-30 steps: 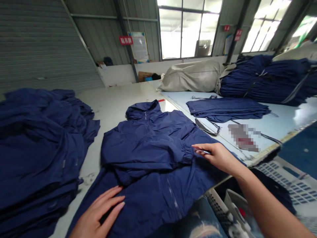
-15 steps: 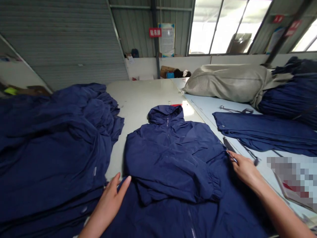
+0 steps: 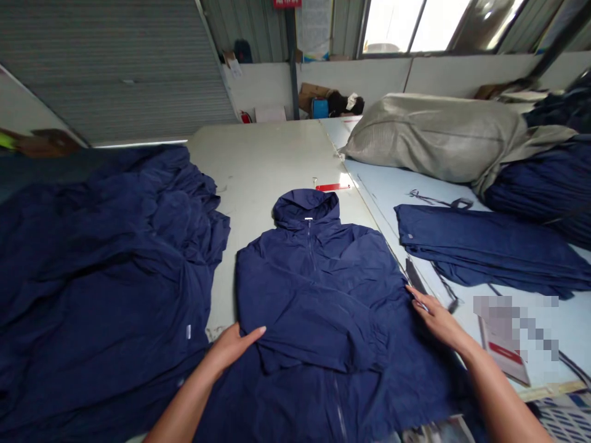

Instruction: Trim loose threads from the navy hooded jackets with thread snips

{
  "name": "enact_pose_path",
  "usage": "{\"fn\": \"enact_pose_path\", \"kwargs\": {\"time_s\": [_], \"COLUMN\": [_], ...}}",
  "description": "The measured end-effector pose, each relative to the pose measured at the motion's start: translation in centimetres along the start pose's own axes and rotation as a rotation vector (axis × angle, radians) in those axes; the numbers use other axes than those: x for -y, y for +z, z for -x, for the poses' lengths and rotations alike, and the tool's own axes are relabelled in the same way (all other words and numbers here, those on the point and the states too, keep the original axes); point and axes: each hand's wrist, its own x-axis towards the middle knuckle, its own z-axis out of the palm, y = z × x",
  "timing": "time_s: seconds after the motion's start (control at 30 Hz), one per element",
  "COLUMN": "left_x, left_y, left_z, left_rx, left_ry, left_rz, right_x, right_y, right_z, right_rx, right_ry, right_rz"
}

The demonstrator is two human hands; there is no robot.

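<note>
A navy hooded jacket (image 3: 318,289) lies face up on the white table (image 3: 263,160), hood pointing away, with one sleeve folded across its chest. My left hand (image 3: 233,344) rests flat on the jacket's left edge, fingers stretched out. At the jacket's right edge, my right hand (image 3: 436,320) lies flat too, with a small thin object showing near its fingertips that I cannot make out.
A big heap of navy jackets (image 3: 92,277) fills the left side. Folded navy garments (image 3: 484,249) lie on the pale blue table to the right, with a grey sack (image 3: 434,135) and more navy stacks (image 3: 549,178) behind. A red tag (image 3: 332,186) lies beyond the hood.
The view has swung left and down. My left hand moved from the jacket's hem up to its left edge. My right hand slid from the sleeve cuff out to the right edge.
</note>
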Motion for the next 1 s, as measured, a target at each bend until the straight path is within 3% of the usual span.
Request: {"fn": "enact_pose_path", "kwargs": {"time_s": [0.1, 0.17, 0.33, 0.47, 0.57, 0.67, 0.77, 0.83, 0.9, 1.0], "left_x": [-1.4, -2.8, -6.6, -7.0, -6.0, -5.3, -5.8, -6.8, -8.1, -10.0], "left_y": [0.6, 1.8, 5.8, 7.9, 8.6, 8.7, 7.7, 6.0, 3.5, -1.3], "left_z": [0.5, 1.1, 2.5, 2.7, 2.4, 1.9, 1.6, 2.0, 3.0, 4.8], "left_rx": [0.036, 0.069, 0.242, 0.279, 0.219, 0.132, 0.074, 0.081, 0.122, 0.211], "left_ry": [-0.006, 0.004, 0.014, -0.040, -0.059, -0.026, 0.033, 0.086, 0.150, 0.223], "left_rz": [0.054, 0.119, 0.318, 0.323, 0.261, 0.190, 0.116, 0.088, 0.084, 0.094], "right_x": [2.6, 5.3, 13.6, 17.1, 16.7, 14.6, 12.5, 11.9, 12.2, 14.0], "right_y": [0.6, 2.3, 11.1, 17.6, 18.1, 15.3, 12.6, 12.5, 14.0, 17.8], "right_z": [1.3, 2.4, 6.5, 10.3, 11.0, 8.1, 2.3, -1.4, -4.0, -5.3], "right_rx": [0.118, 0.209, 0.419, 0.585, 0.663, 0.609, 0.372, 0.288, 0.287, 0.347], "right_ry": [0.026, 0.021, -0.087, -0.042, 0.024, 0.067, 0.077, 0.076, 0.053, -0.062], "right_rz": [-0.194, -0.334, -0.590, -0.774, -0.842, -0.840, -0.826, -0.799, -0.768, -0.735]}}
